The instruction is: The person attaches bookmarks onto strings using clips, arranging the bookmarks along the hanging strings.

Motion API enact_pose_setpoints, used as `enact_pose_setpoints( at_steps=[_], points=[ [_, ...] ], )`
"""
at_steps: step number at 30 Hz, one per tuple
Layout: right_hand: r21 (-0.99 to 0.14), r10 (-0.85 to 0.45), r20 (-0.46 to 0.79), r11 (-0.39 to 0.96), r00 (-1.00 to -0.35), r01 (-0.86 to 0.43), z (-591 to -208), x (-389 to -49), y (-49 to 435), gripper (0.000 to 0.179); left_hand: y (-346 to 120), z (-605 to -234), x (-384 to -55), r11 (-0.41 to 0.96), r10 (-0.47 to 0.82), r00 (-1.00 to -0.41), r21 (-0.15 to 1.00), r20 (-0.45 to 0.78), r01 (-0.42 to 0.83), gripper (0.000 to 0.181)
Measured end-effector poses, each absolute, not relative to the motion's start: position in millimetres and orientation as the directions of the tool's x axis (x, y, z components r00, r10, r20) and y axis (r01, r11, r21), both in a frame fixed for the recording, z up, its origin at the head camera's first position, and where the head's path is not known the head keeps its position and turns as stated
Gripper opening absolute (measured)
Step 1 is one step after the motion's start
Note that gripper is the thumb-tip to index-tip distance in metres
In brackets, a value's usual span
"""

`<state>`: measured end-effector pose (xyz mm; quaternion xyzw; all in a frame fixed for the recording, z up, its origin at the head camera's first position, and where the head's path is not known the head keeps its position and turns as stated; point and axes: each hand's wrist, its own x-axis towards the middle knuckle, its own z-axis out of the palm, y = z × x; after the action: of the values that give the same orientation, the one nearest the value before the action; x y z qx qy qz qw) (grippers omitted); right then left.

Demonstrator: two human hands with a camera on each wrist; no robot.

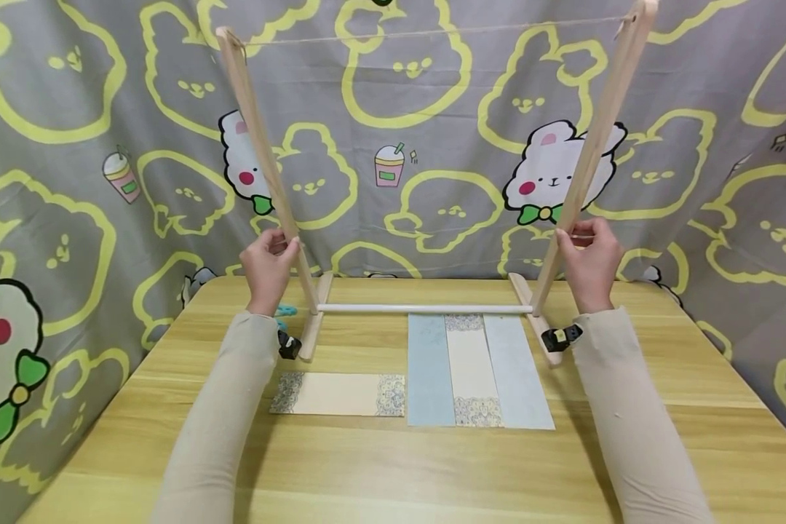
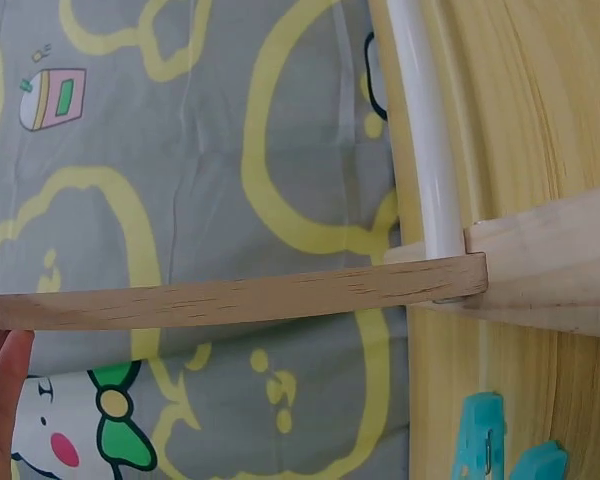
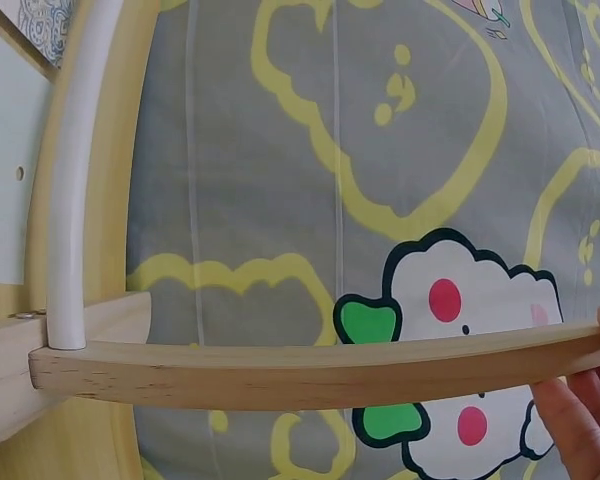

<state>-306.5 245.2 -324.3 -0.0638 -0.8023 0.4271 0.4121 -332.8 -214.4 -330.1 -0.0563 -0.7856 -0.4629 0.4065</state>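
Wooden stand (image 1: 426, 309) held by its two posts. The stand is on the table (image 1: 340, 473) near the far edge, straight ahead of the person and between the hands. Its long axis runs from left to right, along the white rod (image 2: 427, 130) at the bottom and the string (image 1: 432, 32) tied across the top.

The hands are well apart, each nearest to its own side: the left hand (image 1: 270, 262) pinches the left post (image 1: 260, 138), and the right hand (image 1: 591, 262) pinches the right post (image 1: 597, 138). Both hold the lower part of the upright, at about the same height, with most of each post rising above the fingers.

Each post joins a flat foot running from front to back. Just behind stands the patterned curtain (image 1: 445, 218), so room behind appears tight; the table reaches farther on the outer sides and toward the person. In front of the rod, to the right, lies pale blue paper (image 1: 429, 371) with a cream strip (image 1: 469, 364) down its middle; a second strip (image 1: 337, 394) lies crosswise to its left. Turquoise clothespins (image 2: 480, 440) rest beside the left foot.
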Motion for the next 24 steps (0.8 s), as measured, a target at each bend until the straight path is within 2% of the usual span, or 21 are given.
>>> enact_pose_setpoints(
  at_steps=[7, 16, 24],
  points=[
    [-0.728, 0.446, 0.62, 0.633, -0.645, -0.263, -324.3, -306.4, 242.9, 0.028, -216.6, -329.9, -335.4, 0.553, -0.297, -0.692, 0.71, 0.657, 0.437, 0.019],
    [-0.722, 0.445, 0.64, 0.628, -0.626, -0.292, -321.8, -308.1, 241.8, 0.027, -218.2, -331.1, -337.9, 0.507, -0.334, -0.694, 0.742, 0.638, 0.438, 0.022],
    [-0.725, 0.447, 0.632, 0.631, -0.633, -0.277, -324.5, -306.2, 240.3, 0.027, -218.5, -333.0, -337.7, 0.527, -0.33, -0.71, 0.745, 0.622, 0.408, 0.025]
  ],
)
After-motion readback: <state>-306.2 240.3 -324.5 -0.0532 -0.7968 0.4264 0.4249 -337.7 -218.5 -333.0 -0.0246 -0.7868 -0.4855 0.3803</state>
